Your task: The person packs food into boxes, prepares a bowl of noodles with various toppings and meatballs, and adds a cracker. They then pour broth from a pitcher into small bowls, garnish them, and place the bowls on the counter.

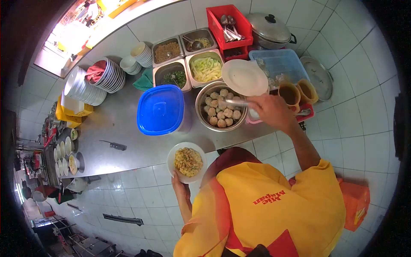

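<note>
My left hand (181,188) grips the edge of a white bowl (170,156) from below, just off the front of the steel counter. Noodles (188,162) with a crumbly brown topping fill it. In my right hand (270,110) are shiny metal tongs (236,102), slightly blurred, reaching over a steel bowl (201,116) of meatballs (221,112). I cannot tell whether the tips hold a meatball. A white plate or lid (244,77) lies just behind that hand. Left of the meatballs stands a tub with a blue lid (160,109).
Steel pans hold sliced greens (206,69), chopped herbs (174,79) and brown mince (167,52). A red bin (230,25) of spoons stands behind. Brown mugs (289,96) are at right. Stacked plates (107,77) and a knife (116,146) lie left on the counter (102,128).
</note>
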Motion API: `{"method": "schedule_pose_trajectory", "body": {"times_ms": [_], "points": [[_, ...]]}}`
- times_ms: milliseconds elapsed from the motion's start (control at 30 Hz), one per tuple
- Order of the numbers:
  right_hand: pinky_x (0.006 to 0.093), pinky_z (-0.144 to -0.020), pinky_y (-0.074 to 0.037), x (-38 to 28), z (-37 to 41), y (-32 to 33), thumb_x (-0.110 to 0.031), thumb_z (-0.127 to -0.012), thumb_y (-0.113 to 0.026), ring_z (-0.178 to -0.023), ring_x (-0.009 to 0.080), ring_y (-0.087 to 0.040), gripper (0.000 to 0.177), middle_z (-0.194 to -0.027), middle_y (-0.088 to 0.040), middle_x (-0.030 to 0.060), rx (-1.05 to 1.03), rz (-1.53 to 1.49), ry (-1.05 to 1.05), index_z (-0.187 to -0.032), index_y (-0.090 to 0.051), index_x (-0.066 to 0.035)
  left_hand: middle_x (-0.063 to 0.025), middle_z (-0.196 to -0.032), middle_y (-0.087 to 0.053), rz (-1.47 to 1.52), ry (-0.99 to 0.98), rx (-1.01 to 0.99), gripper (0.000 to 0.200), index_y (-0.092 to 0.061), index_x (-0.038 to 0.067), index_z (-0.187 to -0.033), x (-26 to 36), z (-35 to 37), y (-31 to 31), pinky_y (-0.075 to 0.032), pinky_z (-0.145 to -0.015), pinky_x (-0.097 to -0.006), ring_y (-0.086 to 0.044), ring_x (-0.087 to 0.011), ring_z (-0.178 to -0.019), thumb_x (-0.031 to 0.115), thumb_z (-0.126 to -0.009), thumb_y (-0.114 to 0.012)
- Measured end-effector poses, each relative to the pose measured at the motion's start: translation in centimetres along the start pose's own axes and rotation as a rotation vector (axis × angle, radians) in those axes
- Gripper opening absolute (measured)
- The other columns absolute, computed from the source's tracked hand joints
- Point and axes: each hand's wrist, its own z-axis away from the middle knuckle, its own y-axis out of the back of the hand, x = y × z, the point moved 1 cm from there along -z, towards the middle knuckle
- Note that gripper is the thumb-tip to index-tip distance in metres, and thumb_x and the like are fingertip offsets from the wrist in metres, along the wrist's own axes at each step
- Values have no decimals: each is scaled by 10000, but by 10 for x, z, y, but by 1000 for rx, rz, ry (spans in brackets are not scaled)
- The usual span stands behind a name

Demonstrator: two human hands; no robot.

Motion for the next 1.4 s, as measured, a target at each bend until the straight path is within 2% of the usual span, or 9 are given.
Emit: {"method": "schedule_pose_trajectory", "body": {"times_ms": [133, 233, 567, 667, 833, 967, 1133, 1200, 1400], "points": [[410, -634, -493, -7, 16, -45, -220, -801, -601, -721, 298, -637, 176, -710, -621, 133, -62, 437, 53, -836, -640, -51, -135, -1331, -425, -46, 15, -84, 551, -329, 37, -1353, -3, 6, -11, -415, -959, -393, -443, -258, -1210, 394, -950, -443], [407, -597, -506, -13, 24, -50, -128, -730, -599, -612, 323, -629, 132, -647, -617, 149, 117, 327, 136, -660, -661, -34, -141, -1335, -420, -103, 33, -140, 556, -328, 30, -1351, -6, 9, -21, -409, -967, -391, -440, -259, -1214, 398, -950, -440], [411, -611, -484, 7, 69, 41, -200, -761, -645, -687, 317, -625, 136, -746, -641, 117, 254, 162, -135, -774, -673, -68, -147, -1276, -476, -238, 83, -345, 545, -361, -15, -1313, -26, 21, -52, -427, -944, -363, -497, -245, -1156, 385, -952, -442], [408, -612, -491, -5, 60, 7, -183, -765, -633, -683, 308, -634, 145, -733, -638, 128, 107, 321, -48, -753, -673, -44, -132, -1246, -504, -207, 70, -383, 523, -375, -29, -1316, -36, 27, -64, -407, -934, -316, -496, -204, -1138, 363, -970, -395], [388, -572, -503, -5, 28, -55, -149, -721, -630, -643, 273, -647, 116, -702, -636, 133, 152, 498, 36, -709, -671, -41, -131, -1258, -501, -229, 25, -358, 526, -355, -33, -1333, -37, 51, -79, -413, -932, -317, -505, -204, -1132, 351, -975, -379], [362, -552, -515, -13, 20, -28, -134, -678, -626, -625, 249, -654, 103, -684, -641, 148, 103, 562, 226, -705, -677, -49, -135, -1272, -486, -158, 17, -323, 526, -356, -12, -1311, -51, 58, -79, -410, -967, -373, -493, -229, -1167, 367, -956, -433], [431, -631, -492, 38, 32, 58, -182, -739, -625, -683, 353, -623, 140, -732, -638, 152, 281, 332, 130, -703, -662, -52, -140, -1240, -511, -134, -37, -279, 517, -388, -22, -1301, -71, 66, -96, -436, -916, -340, -520, -227, -1123, 372, -965, -405], [433, -628, -491, 74, 39, 96, -209, -737, -645, -713, 344, -629, 169, -736, -638, 160, 201, 438, 30, -704, -653, -44, -142, -1260, -488, -114, -17, -227, 520, -372, -17, -1310, -76, 71, -110, -436, -925, -351, -507, -235, -1141, 368, -964, -413], [421, -623, -493, 162, 20, 59, -213, -713, -670, -715, 332, -636, 185, -713, -636, 168, 14, 561, 152, -695, -649, -30, -142, -1264, -483, -94, 2, -245, 534, -369, -21, -1310, -105, 72, -160, -424, -948, -351, -499, -237, -1152, 370, -954, -437]]}}
